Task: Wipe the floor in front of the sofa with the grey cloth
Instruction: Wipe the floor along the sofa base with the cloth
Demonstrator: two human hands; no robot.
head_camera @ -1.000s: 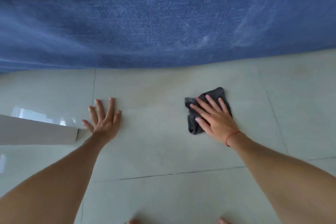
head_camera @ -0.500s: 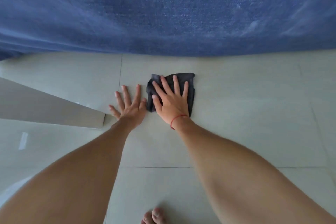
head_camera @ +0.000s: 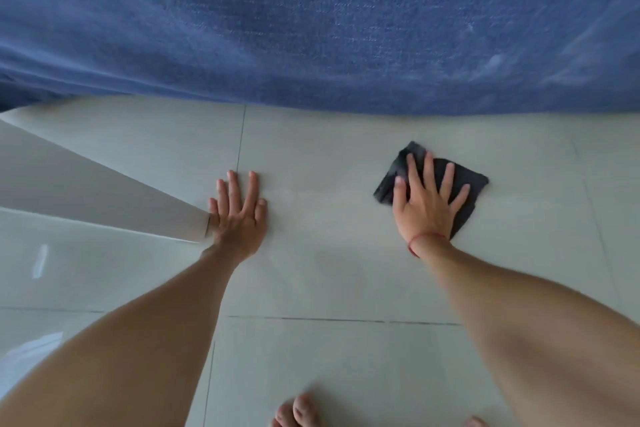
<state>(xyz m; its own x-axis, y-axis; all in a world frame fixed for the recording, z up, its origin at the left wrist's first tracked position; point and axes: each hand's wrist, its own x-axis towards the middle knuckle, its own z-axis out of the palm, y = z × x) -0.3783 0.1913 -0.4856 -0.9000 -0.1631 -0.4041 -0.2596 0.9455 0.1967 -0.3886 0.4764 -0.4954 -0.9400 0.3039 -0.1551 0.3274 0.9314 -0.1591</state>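
A dark grey cloth (head_camera: pixel 469 184) lies flat on the pale tiled floor (head_camera: pixel 332 274) a short way in front of the blue sofa (head_camera: pixel 318 24). My right hand (head_camera: pixel 424 203) presses flat on the cloth with fingers spread, a red string around its wrist. Well to the left of the cloth, my left hand (head_camera: pixel 239 215) rests flat on the bare tile with fingers apart, holding nothing.
A pale grey slanted panel (head_camera: pixel 86 194) reaches in from the left and ends beside my left hand. Bare toes (head_camera: pixel 298 411) show at the bottom edge. Dark grout lines cross the tiles. The sofa front fills the whole top of the view.
My right hand has slid the cloth to the right, away from my left hand, after sweeping it left beside that hand half a second ago. My left hand stays planted.
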